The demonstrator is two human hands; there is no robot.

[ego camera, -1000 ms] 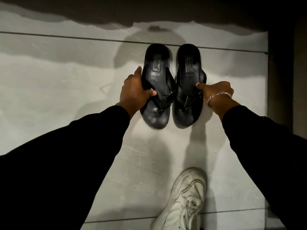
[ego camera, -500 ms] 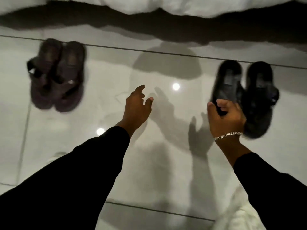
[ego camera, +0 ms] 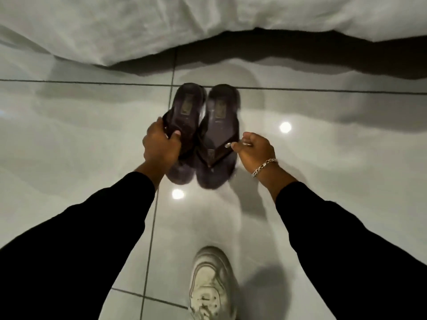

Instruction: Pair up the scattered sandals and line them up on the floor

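Both hands' fingers (ego camera: 172,134) on brown sandals (ego camera: 203,132)

Both arms reach forward; left hand (ego camera: 161,146) curled closed in a grasp, right hand (ego camera: 255,150) loosely spread.

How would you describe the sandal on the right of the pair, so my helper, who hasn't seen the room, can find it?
Start at the white bedding hanging over the glossy tiled floor. Just below its edge lie two dark brown sandals side by side. It is the right sandal, beside the right hand with a bracelet; unlike the left sandal, no hand covers its V strap.
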